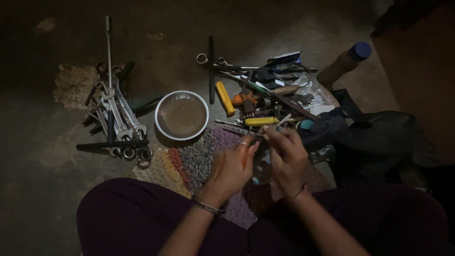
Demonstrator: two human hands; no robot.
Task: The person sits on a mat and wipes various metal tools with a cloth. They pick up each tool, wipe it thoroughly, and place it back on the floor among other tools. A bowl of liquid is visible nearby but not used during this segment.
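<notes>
Dim concrete floor (42, 199), stained, w/ a woven multicolour mat (189, 163) near centre. Person sits on the floor, dark-clad legs at the near edge. Both hands meet over the mat's right part: left hand (231, 169) w/ ring & bangle, fingers curled together, tips pinching a small part (263, 159) that's too dark & blurred to identify; right hand (288, 159) fingers bent & pressed on the same part from the right side. Bowl (181, 115) w/ white rim, brownish liquid inside, just far-left of the hands. Wrench pile (116, 118) further left. Heap of tools (265, 95) far of the hands, incl a yellow-handled screwdriver (225, 98). Bottle (343, 64) w/ blue cap lies far right; dark bag (374, 137) right of the hands
</notes>
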